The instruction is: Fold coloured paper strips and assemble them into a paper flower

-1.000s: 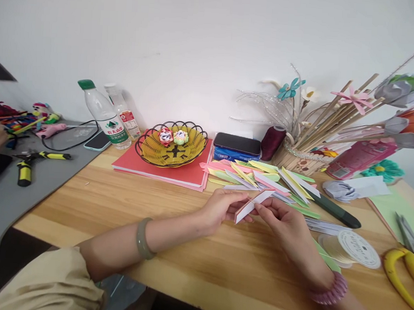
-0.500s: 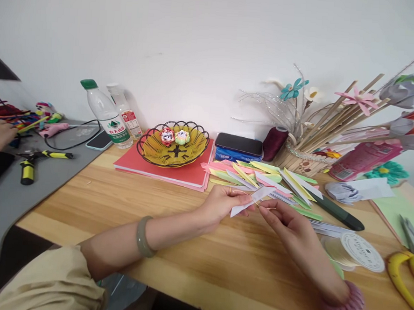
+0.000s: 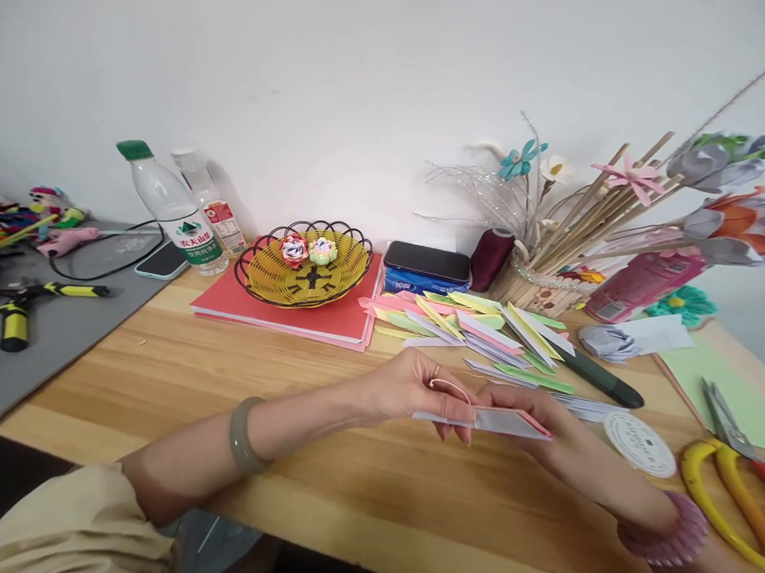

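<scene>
I see a folded paper [image 3: 513,423] held above the wooden table [image 3: 369,510], pinched between the left hand's [image 3: 408,390] thumb and fingers, a pale thread [image 3: 458,385] arching beside it. The right hand [image 3: 567,440] is at 3 o'clock, fingers partly hidden; its grip I can't tell. Paper strips [image 3: 493,333] lie toward 11, a basket [image 3: 348,277] with 2 paper balls [image 3: 295,251] at 10, scissors [image 3: 738,441] at 3.

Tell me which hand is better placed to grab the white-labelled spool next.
The right hand, most likely: the spool lies close beside it, on the person's right. The left hand is farther off and pinches the folded paper.
</scene>
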A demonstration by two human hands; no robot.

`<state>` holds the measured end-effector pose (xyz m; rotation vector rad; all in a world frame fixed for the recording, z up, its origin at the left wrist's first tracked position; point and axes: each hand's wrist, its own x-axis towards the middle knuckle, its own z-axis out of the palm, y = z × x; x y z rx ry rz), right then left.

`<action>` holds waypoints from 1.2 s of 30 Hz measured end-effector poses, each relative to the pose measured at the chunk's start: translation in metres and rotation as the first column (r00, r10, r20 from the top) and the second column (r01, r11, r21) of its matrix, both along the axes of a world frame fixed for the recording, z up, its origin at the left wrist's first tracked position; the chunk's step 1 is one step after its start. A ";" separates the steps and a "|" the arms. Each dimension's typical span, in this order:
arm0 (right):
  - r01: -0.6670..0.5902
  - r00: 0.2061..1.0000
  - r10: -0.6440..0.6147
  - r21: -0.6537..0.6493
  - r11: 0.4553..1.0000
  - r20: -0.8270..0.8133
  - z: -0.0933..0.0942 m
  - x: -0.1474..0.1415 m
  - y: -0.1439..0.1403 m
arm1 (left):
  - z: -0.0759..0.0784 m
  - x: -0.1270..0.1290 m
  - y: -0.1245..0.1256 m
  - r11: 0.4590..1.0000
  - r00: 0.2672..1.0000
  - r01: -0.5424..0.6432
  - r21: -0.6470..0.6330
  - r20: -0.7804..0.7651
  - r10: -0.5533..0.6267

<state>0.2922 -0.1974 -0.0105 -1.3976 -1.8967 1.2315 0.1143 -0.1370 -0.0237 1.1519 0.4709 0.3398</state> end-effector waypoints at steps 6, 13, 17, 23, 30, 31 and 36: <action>-0.118 0.991 0.122 -0.060 0.991 0.059 0.003 0.003 0.006 | -0.005 0.000 0.000 0.985 0.984 0.170 0.032 -0.053 -0.168; -0.118 0.971 0.118 -0.013 0.993 0.205 0.010 0.001 0.011 | -0.010 0.002 -0.002 0.975 0.980 0.178 0.131 -0.117 -0.163; -0.059 0.948 0.045 0.032 0.998 0.315 0.014 -0.004 0.009 | -0.018 0.004 -0.001 0.980 0.981 0.128 0.155 -0.167 -0.102; 0.006 0.841 -0.167 0.299 0.954 0.515 0.008 -0.018 -0.007 | -0.035 0.009 0.001 0.976 0.961 -0.122 0.179 -0.226 0.161; 0.075 0.801 -0.274 0.365 0.928 0.533 -0.009 -0.019 -0.022 | -0.026 0.010 -0.001 0.952 0.950 -0.292 0.093 -0.084 0.300; 0.088 0.815 -0.277 0.365 0.927 0.508 -0.010 -0.020 -0.023 | -0.026 0.010 -0.002 0.946 0.944 -0.317 0.064 -0.074 0.322; 0.105 0.852 -0.302 0.425 0.899 0.428 -0.019 -0.029 -0.031 | -0.029 0.016 -0.010 0.889 0.889 -0.457 -0.019 0.011 0.457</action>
